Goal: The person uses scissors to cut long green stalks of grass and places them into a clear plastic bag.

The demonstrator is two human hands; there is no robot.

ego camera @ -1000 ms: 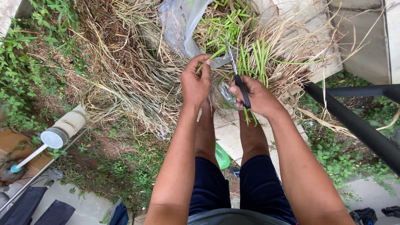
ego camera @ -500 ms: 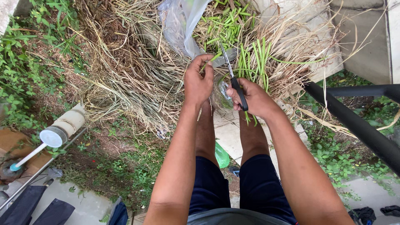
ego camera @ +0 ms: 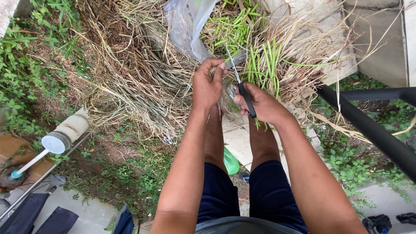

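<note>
Your right hand [ego camera: 260,104]: closed round the black handles of the scissors [ego camera: 240,86], blades angled up toward the left hand. Your left hand [ego camera: 207,84]: fingers pinched together on a green stem [ego camera: 215,71] beside the blades, above a clear plastic bag [ego camera: 229,99] between both hands. Surroundings: cut green stems [ego camera: 264,60] on dry grass [ego camera: 138,73]; larger plastic sheet [ego camera: 186,26] beyond.
</note>
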